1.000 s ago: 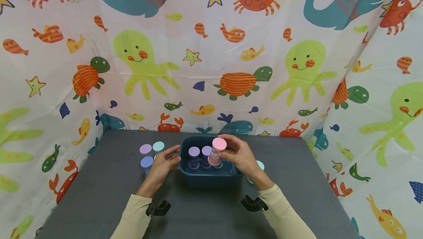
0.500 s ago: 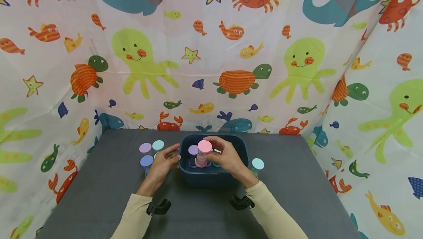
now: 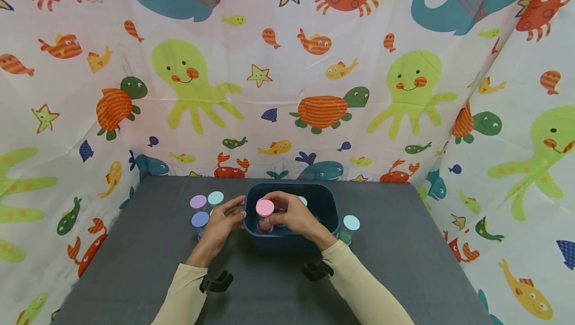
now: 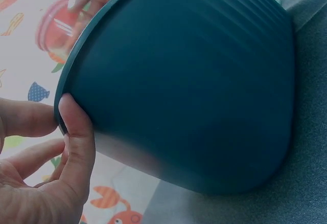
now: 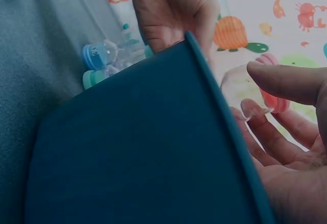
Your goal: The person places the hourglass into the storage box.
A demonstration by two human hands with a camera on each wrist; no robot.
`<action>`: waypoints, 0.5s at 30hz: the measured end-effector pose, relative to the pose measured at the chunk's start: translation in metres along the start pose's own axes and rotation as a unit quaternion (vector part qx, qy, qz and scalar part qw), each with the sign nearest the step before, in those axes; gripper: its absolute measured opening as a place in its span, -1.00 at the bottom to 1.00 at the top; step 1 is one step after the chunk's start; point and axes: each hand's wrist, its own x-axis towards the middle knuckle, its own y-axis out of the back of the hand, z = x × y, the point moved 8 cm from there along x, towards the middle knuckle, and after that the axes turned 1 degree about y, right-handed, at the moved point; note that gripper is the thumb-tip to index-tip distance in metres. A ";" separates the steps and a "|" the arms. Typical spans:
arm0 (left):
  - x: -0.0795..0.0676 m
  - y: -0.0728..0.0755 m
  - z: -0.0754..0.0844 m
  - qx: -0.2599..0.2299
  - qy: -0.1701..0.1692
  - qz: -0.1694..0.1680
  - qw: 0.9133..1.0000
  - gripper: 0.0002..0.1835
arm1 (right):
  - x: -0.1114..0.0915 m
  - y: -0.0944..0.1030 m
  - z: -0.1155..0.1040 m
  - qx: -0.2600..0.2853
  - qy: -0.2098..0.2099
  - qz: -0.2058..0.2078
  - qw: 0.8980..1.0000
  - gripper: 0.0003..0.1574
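In the head view, a dark blue plastic bin [image 3: 280, 246] stands on the table. My left hand [image 3: 220, 225] pinches its left rim, thumb outside and fingers over the edge, as the left wrist view [image 4: 76, 132] thumb shows. My right hand [image 3: 294, 216] reaches into the bin's left part. Between its thumb and fingers it holds an hourglass sand timer with a pink cap [image 3: 264, 208], upright and partly below the rim. A mint-capped timer [image 3: 303, 200] shows behind that hand inside the bin. Purple-capped timers there are mostly hidden.
Left of the bin stand several timers, among them a lavender-capped one [image 3: 198, 202], a mint-capped one [image 3: 215, 198] and a blue-capped one [image 3: 199, 219]. Another mint-capped timer [image 3: 350, 224] stands right of the bin. A sea-animal curtain [image 3: 269, 65] surrounds the grey table.
My right hand has carried the pink timer leftward across the bin and lowered it at the left side. The left hand has kept its place on the rim.
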 end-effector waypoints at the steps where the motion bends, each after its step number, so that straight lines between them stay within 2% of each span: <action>1: 0.000 0.000 0.000 -0.001 0.000 0.000 1.000 -0.48 | 0.001 -0.001 0.001 -0.003 -0.003 -0.004 1.000 -0.42; 5: 0.000 -0.001 0.001 -0.001 -0.004 -0.007 1.000 -0.46 | 0.005 -0.006 0.006 -0.021 -0.009 -0.014 1.000 -0.40; 7: 0.000 -0.001 0.002 -0.001 -0.004 -0.009 1.000 -0.46 | 0.005 -0.008 0.001 -0.031 -0.017 -0.022 0.999 -0.41; 15: 0.000 -0.001 0.001 -0.002 -0.002 -0.009 1.000 -0.46 | 0.014 -0.013 0.017 -0.059 -0.046 -0.047 0.996 -0.46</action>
